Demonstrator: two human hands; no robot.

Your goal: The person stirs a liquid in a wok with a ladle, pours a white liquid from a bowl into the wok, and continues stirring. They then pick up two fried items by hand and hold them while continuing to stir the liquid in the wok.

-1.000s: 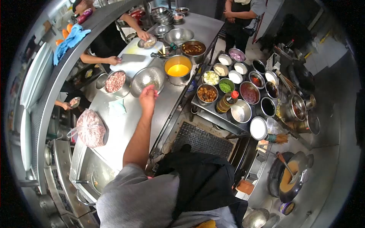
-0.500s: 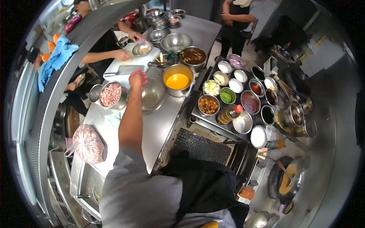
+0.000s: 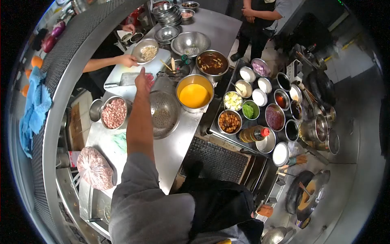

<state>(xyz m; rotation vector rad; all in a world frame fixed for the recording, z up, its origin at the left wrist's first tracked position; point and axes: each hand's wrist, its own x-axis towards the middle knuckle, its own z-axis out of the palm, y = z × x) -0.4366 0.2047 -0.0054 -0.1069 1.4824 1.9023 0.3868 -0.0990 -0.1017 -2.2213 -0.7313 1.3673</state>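
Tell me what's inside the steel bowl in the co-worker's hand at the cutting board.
The steel bowl holds pale chopped pieces, with bare metal showing beside them. They cover the bottom beneath, so I can't see whether anything else lies under them.

One cleaver (image 3: pixel 132 79); one cutting board (image 3: pixel 163 57); two purple onions (image 3: pixel 58 29); one blue cloth (image 3: pixel 35 106).

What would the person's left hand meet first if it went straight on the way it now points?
Probably the round, silver metal bowl of pale chopped pieces, gripped by a co-worker's hand just beyond the left hand in the picture. Depth is unclear, so it could pass beneath.
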